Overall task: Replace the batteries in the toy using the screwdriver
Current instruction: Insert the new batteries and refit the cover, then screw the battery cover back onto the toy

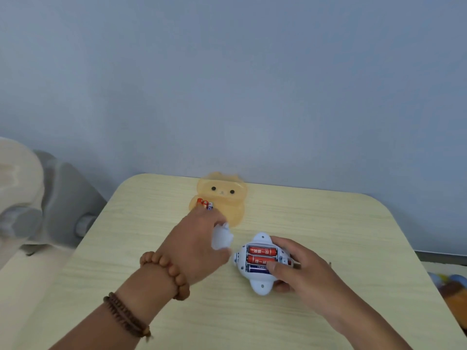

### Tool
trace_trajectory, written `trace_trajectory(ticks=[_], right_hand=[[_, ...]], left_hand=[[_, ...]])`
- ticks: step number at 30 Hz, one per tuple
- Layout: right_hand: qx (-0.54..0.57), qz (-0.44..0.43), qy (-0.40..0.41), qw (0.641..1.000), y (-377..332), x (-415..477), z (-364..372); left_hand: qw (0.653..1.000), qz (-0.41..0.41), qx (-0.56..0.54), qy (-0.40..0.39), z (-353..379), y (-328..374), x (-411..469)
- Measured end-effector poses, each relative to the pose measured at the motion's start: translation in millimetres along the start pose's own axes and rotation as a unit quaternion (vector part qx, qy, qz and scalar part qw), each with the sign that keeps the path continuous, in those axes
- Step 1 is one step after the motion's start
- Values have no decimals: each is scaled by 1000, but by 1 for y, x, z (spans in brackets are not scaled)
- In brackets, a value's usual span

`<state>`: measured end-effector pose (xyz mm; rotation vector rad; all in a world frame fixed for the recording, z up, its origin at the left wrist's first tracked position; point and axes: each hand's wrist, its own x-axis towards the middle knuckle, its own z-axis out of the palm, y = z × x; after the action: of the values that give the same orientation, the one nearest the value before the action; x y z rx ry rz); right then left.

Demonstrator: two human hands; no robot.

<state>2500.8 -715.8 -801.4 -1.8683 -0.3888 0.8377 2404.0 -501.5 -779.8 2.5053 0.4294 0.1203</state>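
A pale blue toy [261, 284] lies upside down on the table, its battery bay uncovered. In the bay sit two red batteries [261, 251] and one blue battery [257, 268]. My right hand [303, 271] grips the toy from the right, thumb on the blue battery. My left hand [202, 238] is just left of the toy and holds a pale blue cover piece [222, 236]. An orange translucent bear-shaped case [228, 198] lies open behind, with several loose batteries [205, 204] in it. No screwdriver is in view.
The light wooden table [328, 223] has rounded corners and stands against a blue-grey wall. A beige and grey chair [38, 198] is at the left. Colourful soft items [452, 286] lie off the table's right edge.
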Motion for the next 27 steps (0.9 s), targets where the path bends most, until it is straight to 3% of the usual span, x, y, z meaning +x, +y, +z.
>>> trace_trajectory(ticks=[3,7,15,27], right_hand=[[1,-8,-23,1000,-2,-3,-3],[-16,-25,-53,998,-3,-7,-7],[-46,-45,-59,996,-4,-7,-11],[-54,-62,-59,995,-6,-3,-12]], left_hand=[[985,127,-98,64,1,12,4],[972,171,-157,24,12,21,7],[970,220,-80,-58,23,20,10],[968,237,4,-78,26,19,17]])
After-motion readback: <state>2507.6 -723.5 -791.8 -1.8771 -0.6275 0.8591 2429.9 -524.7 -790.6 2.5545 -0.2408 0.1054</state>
